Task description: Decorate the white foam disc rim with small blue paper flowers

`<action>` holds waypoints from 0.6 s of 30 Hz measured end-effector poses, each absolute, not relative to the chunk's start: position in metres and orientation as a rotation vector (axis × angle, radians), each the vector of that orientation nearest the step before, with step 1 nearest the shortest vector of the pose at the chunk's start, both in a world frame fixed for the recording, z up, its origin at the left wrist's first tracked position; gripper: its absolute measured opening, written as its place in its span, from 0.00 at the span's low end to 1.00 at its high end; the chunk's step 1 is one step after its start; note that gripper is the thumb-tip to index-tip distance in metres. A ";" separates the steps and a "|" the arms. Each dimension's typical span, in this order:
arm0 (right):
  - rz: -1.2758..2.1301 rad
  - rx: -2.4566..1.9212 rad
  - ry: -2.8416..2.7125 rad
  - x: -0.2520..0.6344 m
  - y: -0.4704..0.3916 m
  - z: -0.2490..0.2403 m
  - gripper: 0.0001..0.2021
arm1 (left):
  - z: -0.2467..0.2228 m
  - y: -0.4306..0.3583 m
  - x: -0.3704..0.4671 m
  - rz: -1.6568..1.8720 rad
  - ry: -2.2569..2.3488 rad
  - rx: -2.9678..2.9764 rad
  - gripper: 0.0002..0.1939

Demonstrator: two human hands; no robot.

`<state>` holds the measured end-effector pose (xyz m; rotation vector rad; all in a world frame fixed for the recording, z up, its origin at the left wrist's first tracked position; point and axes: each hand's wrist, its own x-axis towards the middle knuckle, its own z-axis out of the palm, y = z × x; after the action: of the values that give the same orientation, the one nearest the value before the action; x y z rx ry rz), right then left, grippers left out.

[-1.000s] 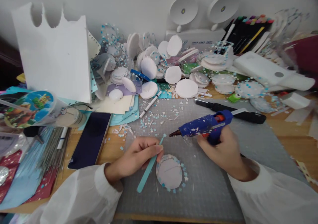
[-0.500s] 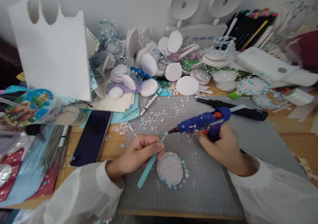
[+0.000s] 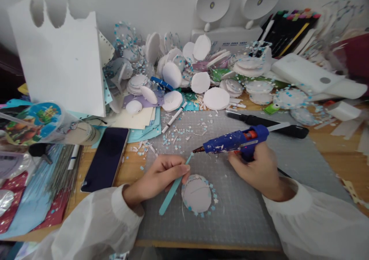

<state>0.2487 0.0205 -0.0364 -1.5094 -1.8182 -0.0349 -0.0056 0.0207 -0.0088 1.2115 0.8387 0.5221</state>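
Pinched in my left hand [image 3: 163, 177] is a pair of light-blue tweezers [image 3: 169, 199], slanting away from me with the tip pointing up and right. Something tiny and pale sits at that tip, too small to name. My right hand [image 3: 256, 168] grips a blue hot glue gun [image 3: 230, 141] by its handle. Its dark nozzle points left and is close to the tweezers' tip; whether they touch I cannot tell. Just right of my left hand, a round white disc [image 3: 197, 194] edged with small blue and white stars lies on the grey cutting mat [image 3: 239, 221].
A black utility knife [image 3: 265, 123] lies behind the glue gun. Paper scraps and a white pen [image 3: 174, 118] are on the mat's far part. A phone [image 3: 105, 160] and a plastic cup [image 3: 46, 121] stand left. White discs [image 3: 201, 82] pile up along the wall.
The glue gun has shifted very slightly left, its nozzle nearer the tweezers' tip. My left hand and the tweezers hold nearly still, and the view has tilted a little.
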 end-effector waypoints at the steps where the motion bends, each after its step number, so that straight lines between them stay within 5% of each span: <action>1: -0.067 -1.529 -1.813 0.249 0.021 -0.036 0.07 | -0.009 0.021 -0.006 0.524 0.839 1.207 0.22; 8: -0.234 -1.688 -1.656 0.274 0.018 -0.025 0.19 | -0.012 0.020 -0.007 0.566 0.839 1.190 0.21; 18: -0.095 -1.799 -1.895 0.325 0.000 -0.028 0.10 | -0.010 0.021 -0.003 0.626 0.841 1.071 0.20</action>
<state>0.3250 -0.0002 -0.0281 -1.7993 -1.8946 -0.0953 -0.0027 0.0208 -0.0104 1.0708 0.8415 0.6264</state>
